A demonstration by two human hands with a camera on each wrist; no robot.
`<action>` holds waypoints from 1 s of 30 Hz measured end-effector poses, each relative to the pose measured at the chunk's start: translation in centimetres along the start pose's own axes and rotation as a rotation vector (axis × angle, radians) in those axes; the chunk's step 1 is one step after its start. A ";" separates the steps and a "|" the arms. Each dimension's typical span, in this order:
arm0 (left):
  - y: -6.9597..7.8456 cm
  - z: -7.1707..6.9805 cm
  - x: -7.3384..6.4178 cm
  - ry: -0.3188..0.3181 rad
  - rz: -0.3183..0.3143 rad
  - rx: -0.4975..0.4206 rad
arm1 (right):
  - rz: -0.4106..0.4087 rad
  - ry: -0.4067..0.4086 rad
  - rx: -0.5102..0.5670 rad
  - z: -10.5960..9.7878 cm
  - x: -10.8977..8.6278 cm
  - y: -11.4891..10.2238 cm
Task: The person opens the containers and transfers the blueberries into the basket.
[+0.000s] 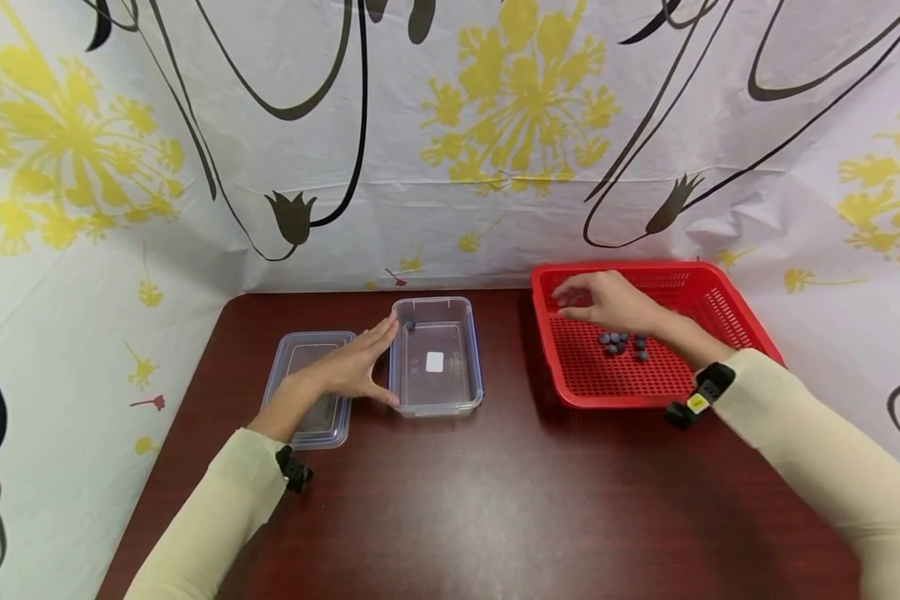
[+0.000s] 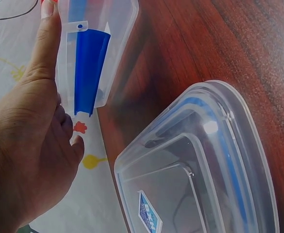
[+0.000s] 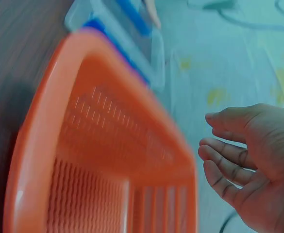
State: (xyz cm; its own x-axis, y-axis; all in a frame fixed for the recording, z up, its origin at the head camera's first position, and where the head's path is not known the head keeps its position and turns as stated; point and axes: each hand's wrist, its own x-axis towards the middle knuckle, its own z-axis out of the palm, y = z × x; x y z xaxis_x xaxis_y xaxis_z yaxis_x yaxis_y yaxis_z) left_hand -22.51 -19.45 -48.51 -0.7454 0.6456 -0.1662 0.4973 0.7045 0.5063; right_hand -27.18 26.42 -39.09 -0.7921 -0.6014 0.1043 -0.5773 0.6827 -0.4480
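A clear plastic container (image 1: 450, 390) with blue side clips stands upright without its lid, a blueberry (image 1: 410, 326) in its far left corner. My left hand (image 1: 356, 364) rests against the container's left side, fingers extended and thumb spread toward the near end; the left wrist view shows it beside a blue clip (image 2: 91, 68). Above the left part of a red plastic basket (image 1: 570, 392) hovers my right hand (image 1: 607, 302). Its fingers are loosely bent, and nothing shows between them in the right wrist view. Several blueberries (image 1: 612, 349) lie on the basket's floor.
The container's clear lid (image 1: 322, 421) lies on the table left of it, partly under my left wrist. Patterned white cloth (image 1: 435, 233) hangs behind and at both sides of the dark wooden table (image 1: 450, 500). The basket's raised walls surround the berries.
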 end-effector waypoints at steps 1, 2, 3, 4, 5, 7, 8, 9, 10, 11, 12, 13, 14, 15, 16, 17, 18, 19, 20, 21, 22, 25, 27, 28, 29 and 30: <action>0.0 0.0 0.0 0.001 -0.001 -0.001 | -0.014 -0.002 0.007 0.3 0.6 -0.7; -0.1 0.0 0.0 0.003 -0.001 0.000 | -0.030 -0.005 0.014 0.5 1.3 -1.4; -0.1 0.0 0.0 0.002 -0.003 0.002 | -0.042 -0.008 0.024 0.8 1.9 -2.0; -0.1 0.0 0.0 0.004 -0.003 0.003 | -0.050 -0.013 0.032 1.1 2.5 -2.7; -0.2 0.0 -0.1 0.005 -0.002 0.006 | -0.054 -0.020 0.044 1.3 3.1 -3.3; -0.2 0.0 0.0 0.010 0.000 0.010 | -0.063 -0.034 0.060 2.0 4.3 -4.3; -0.1 0.0 0.0 0.009 0.000 0.013 | -0.064 -0.042 0.073 2.4 4.9 -4.8; -0.1 0.0 0.0 0.008 -0.001 0.014 | -0.060 -0.051 0.084 2.7 5.5 -5.1; -0.1 0.0 0.0 0.009 0.001 0.016 | -0.059 -0.058 0.092 3.1 6.1 -5.5; 0.0 0.0 0.0 0.009 0.000 0.020 | -0.061 -0.063 0.098 3.5 6.7 -5.7; 0.0 0.0 0.0 0.009 0.001 0.023 | -0.062 -0.069 0.102 3.9 7.3 -5.9; 0.0 0.0 0.0 0.008 0.003 0.025 | -0.060 -0.076 0.110 4.3 7.8 -6.2; 0.0 0.0 0.0 0.007 0.003 0.026 | -0.055 -0.084 0.116 4.8 8.3 -6.4; 0.0 0.0 0.0 0.008 0.005 0.026 | -0.055 -0.090 0.122 5.2 8.9 -6.5; -0.1 0.0 0.0 0.007 0.005 0.026 | -0.053 -0.097 0.126 5.7 9.4 -6.6; -0.1 0.0 0.0 0.006 0.004 0.027 | -0.048 -0.105 0.129 6.2 9.9 -6.8; -0.1 0.0 0.0 0.007 0.005 0.026 | -0.042 -0.115 0.133 6.7 10.4 -6.9; -0.2 0.0 0.0 0.006 0.004 0.025 | -0.034 -0.125 0.136 7.3 10.9 -7.0; -0.2 0.0 0.0 0.005 0.004 0.025 | -0.027 -0.133 0.137 7.9 11.3 -7.0; -0.2 0.0 0.0 0.005 0.007 0.024 | -0.021 -0.141 0.135 8.4 11.7 -7.1; -0.2 0.1 0.0 0.005 0.009 0.022 | -0.011 -0.149 0.134 9.0 12.1 -7.2; -0.3 0.1 0.1 0.006 0.018 0.011 | 0.012 -0.164 0.140 10.6 13.1 -7.4; -0.3 0.1 0.1 0.008 0.022 0.005 | 0.026 -0.167 0.141 11.6 13.7 -7.7; -0.3 0.1 0.1 0.007 0.019 0.005 | 0.032 -0.166 0.142 12.0 14.0 -7.8; -0.2 0.1 0.1 0.008 0.018 0.005 | 0.038 -0.167 0.140 12.4 14.2 -7.9; -0.2 0.1 0.1 0.010 0.018 0.007 | 0.040 -0.168 0.131 12.9 14.5 -8.0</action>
State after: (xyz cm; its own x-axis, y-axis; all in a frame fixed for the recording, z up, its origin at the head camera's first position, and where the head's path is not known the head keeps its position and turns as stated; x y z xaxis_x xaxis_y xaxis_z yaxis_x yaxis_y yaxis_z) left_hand -22.71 -19.51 -48.72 -0.7403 0.6556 -0.1488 0.5138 0.6946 0.5035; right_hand -31.49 6.89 -45.40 -0.7633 -0.6433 -0.0601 -0.5068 0.6537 -0.5620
